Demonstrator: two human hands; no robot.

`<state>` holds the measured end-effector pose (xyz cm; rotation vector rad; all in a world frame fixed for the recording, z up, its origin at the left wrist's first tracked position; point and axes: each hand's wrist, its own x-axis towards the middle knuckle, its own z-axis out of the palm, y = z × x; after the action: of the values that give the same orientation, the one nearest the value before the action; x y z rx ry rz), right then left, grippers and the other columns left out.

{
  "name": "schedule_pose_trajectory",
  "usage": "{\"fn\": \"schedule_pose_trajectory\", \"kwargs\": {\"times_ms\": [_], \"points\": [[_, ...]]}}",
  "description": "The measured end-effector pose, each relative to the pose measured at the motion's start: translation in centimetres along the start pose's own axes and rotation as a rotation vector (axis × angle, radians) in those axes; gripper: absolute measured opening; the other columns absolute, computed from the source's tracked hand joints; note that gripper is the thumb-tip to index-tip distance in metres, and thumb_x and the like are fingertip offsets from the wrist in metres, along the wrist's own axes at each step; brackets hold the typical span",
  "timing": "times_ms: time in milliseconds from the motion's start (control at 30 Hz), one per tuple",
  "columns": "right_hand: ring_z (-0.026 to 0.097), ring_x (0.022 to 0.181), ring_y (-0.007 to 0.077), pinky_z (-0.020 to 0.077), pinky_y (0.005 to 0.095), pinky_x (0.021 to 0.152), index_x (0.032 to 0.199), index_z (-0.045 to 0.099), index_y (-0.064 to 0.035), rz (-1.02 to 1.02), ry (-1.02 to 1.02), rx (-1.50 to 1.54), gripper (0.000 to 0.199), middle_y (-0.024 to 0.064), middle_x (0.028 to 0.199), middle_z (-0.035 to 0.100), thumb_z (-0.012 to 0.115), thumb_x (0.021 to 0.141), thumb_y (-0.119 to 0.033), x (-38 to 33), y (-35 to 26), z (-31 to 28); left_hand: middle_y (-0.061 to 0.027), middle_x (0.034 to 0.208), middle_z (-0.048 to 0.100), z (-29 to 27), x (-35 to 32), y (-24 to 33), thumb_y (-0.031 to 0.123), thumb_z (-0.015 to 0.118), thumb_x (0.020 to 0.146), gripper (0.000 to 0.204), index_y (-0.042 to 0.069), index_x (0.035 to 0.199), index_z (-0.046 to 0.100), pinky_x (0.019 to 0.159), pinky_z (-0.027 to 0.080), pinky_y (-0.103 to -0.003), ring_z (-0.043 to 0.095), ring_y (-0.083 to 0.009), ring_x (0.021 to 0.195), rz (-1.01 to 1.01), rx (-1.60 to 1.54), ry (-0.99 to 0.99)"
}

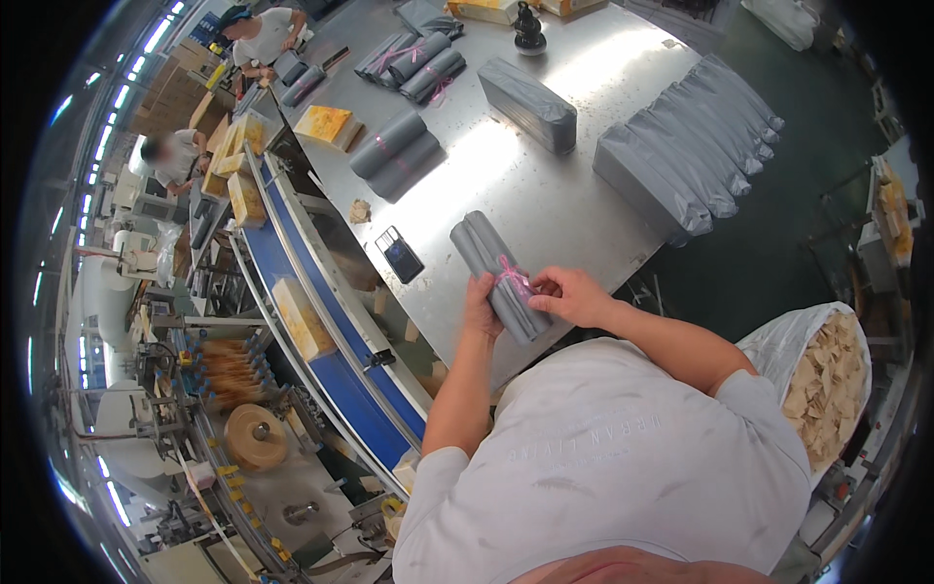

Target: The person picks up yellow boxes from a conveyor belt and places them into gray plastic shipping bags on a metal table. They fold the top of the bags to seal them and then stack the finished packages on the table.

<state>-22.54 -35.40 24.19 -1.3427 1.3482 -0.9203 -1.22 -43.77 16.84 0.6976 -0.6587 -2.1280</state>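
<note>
The left hand clasped the grey bundle, right there between both hands! The right hand pinched its pink ribbon; a phone lay left of the grip.

Grey rolled bundle, pink ribbon round it, far end leftward, by table's near edge.

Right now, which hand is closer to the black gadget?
Left. The left hand is right of the black gadget; the right hand, at the pink ribbon, is farther right.

Two hands, one held gray bundle, two co-workers
</note>
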Motion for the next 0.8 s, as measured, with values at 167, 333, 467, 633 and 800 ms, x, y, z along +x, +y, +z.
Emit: {"fn": "schedule_pose_trajectory", "kwargs": {"times_ms": [167,333,467,633,800], "points": [[0.065,0.065,0.0220,0.0508,0.0369,0.062,0.095,0.067,-0.0029,-0.277,0.062,-0.218,0.026,0.0072,0.075,0.069,0.072,0.100,-0.028,0.4,0.1,-1.6,-0.0149,0.111,0.070,4.8,-0.7,0.5,0.044,0.083,0.084,0.068,0.001,0.129,0.055,0.085,0.064,-0.044,0.073,-0.0274,0.098,0.126,0.150,0.021],[0.049,0.057,0.0127,0.0381,0.0279,0.053,0.085,0.059,-0.0087,0.355,-0.440,0.988,0.021,0.0000,0.070,0.056,0.064,0.103,-0.017,-1.7,-0.5,-4.0,-0.0118,0.115,0.067,5.9,-1.3,-0.1,0.028,0.085,0.083,0.071,0.004,0.139,0.048,0.088,0.061,-0.042,0.071,-0.0249,0.099,0.184,0.249,0.043],[0.051,0.062,0.0141,0.0415,0.0280,0.057,0.089,0.059,-0.0085,0.338,-0.333,1.186,0.016,0.0012,0.075,0.057,0.067,0.102,-0.015,-4.1,-1.2,-4.4,-0.0113,0.120,0.064,8.5,-1.3,0.1,0.023,0.086,0.081,0.076,0.004,0.142,0.045,0.093,0.058,-0.042,0.068,-0.0245,0.106,0.264,0.277,0.032],[0.060,0.070,0.0144,0.0477,0.0307,0.063,0.095,0.063,-0.0053,0.065,0.036,0.446,0.016,0.0030,0.080,0.063,0.076,0.095,-0.014,-3.3,-1.8,-4.8,-0.0114,0.130,0.058,9.9,-1.2,0.0,0.018,0.088,0.080,0.083,0.006,0.147,0.040,0.099,0.054,-0.041,0.063,-0.0239,0.115,0.369,0.325,0.201],[0.063,0.071,0.0150,0.0502,0.0356,0.064,0.094,0.067,-0.0022,-0.182,0.176,-0.233,0.020,0.0045,0.074,0.066,0.076,0.095,-0.020,-2.9,-0.3,-5.2,-0.0110,0.131,0.056,10.2,-0.6,-1.2,0.017,0.088,0.079,0.084,0.005,0.147,0.040,0.103,0.050,-0.042,0.060,-0.0239,0.118,0.511,0.553,0.192]]}}
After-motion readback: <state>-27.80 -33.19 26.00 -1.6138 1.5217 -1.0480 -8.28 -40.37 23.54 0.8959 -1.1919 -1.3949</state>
